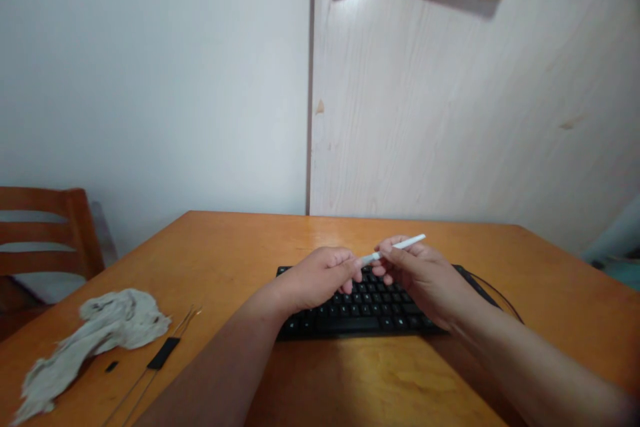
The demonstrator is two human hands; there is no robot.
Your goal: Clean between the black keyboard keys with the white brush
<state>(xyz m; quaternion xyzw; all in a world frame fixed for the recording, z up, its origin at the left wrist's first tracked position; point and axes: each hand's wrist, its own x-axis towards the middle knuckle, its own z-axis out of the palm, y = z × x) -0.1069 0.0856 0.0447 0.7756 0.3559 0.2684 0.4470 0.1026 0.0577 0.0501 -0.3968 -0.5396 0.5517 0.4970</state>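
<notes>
A: ok so what's actually in the hands here?

B: A slim white stick [407, 242], kinda pen-shaped. The right hand [420, 273] has it pinched between thumb and fingers around the middle, and the left hand [320, 277] has its fingers closed on the lower end. Both grips are narrow, nothing spread wide.

A: Is it lying flat or what?

B: Nah, it's tilted, the free tip pokes up and off to the right past the right hand. The bit between the two hands looks a little duller than the rest. Can't tell if it's one piece or two.

A: And where's all this going on?

B: Right above a black keyboard [350, 325], which sits on an orange-brown wooden surface [225, 267]. The hands and forearms cover part of the keys. There's a thin dark cable [500, 300] curving along by the right end of it.

A: Anything else lying around?

B: Yeah, over on the left there's a crumpled off-white cloth [125, 320], a tiny black piece [112, 366] just beside it, and a wire tool [163, 353] with a black middle, wires sticking out both ends. That one's near the left forearm. Past the left edge you can see a wooden chair [76, 227].
</notes>
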